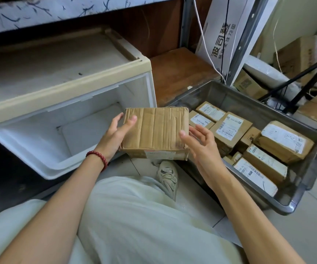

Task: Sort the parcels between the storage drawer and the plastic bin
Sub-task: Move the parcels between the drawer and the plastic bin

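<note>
Left hand [113, 136] grips one brown cardboard parcel [154, 133] by its left edge: thumb laid on the top face, fingers curled at the side, palm under the near-left corner. The parcel is held level in the air, with a label strip on the side facing the person. Right hand [201, 147] is at the parcel's right edge, fingers spread and relaxed, thumb tip at the top-right margin; whether it makes contact cannot be determined. The storage drawer [39, 134], white and pulled out of a beige cabinet frame [68, 92], lies below and to the left of the left hand; its visible floor is bare. The grey plastic bin [230, 100] sits just beyond and to the right of the right hand. It holds a batch of labelled parcels [230, 126] packed close together. A red bead bracelet [98, 156] is on the left wrist. A pale shoe [168, 176] is on the floor between and below the two hands.
</note>
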{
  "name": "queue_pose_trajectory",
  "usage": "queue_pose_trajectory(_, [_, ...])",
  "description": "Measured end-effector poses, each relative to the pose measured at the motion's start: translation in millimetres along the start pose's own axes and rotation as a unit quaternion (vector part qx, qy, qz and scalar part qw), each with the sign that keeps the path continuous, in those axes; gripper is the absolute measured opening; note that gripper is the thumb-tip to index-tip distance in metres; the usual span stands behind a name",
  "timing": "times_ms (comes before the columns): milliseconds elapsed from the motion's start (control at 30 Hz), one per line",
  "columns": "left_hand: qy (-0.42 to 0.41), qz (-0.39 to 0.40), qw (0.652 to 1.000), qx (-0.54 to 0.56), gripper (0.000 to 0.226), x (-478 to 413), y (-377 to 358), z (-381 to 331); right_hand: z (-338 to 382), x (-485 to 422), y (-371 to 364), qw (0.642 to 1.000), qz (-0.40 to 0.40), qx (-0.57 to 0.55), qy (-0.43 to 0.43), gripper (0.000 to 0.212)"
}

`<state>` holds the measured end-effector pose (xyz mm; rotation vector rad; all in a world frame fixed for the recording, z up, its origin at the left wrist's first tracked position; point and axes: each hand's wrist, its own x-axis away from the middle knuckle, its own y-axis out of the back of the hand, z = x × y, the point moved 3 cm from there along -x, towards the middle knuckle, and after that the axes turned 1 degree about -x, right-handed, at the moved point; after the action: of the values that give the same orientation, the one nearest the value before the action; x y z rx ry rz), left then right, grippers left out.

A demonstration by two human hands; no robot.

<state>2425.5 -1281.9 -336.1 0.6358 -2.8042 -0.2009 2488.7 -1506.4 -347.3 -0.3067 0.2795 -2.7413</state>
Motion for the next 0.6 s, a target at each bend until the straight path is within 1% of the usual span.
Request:
queue_pose_trajectory(67, [-0.001,0.000,1.000,-0.009,0.111,0.8,-1.1,0.7,-0.7,-1.7,2.2,1.000,-0.004,0.006,0.007,0.093])
queue_pose_trajectory(100, [-0.008,0.004,1.000,-0.006,0.110,0.4,-1.9,0.6,-1.5,-1.7,2.3,1.000,-0.003,0.022,0.014,0.094])
queue_pose_trajectory(167, [-0.021,0.014,1.000,-0.002,0.111,0.3,-3.5,-1.2,-3.9,-1.0,2.1,0.998,0.008,0.052,0.030,0.081])
queue_pose_trajectory(233, [-0.033,0.018,0.999,-0.009,0.114,-1.3,-3.2,-1.7,-7.3,-0.3,2.1,0.998,0.012,0.044,0.037,0.070])
queue_pose_trajectory(333, [-0.046,0.009,0.999,-0.020,0.111,-2.1,-1.7,-2.4,-8.2,-2.1,3.0,0.999,0.002,0.014,0.041,0.069])
queue_pose_trajectory(400, [-0.059,0.000,0.998,-0.028,0.103,-2.2,-2.3,-6.9,-6.2,-3.7,3.2,0.998,-0.001,0.014,0.053,0.062])
queue_pose_trajectory(533, [-0.100,-0.010,0.994,-0.036,0.069,-2.8,-9.7,-13.0,0.3,-5.8,11.2,0.997,0.000,0.015,0.076,0.054])
queue_pose_trajectory(600, [-0.111,-0.002,0.993,-0.035,0.060,-3.0,-15.9,-13.4,5.4,-5.4,18.4,0.996,-0.003,0.026,0.089,0.052])
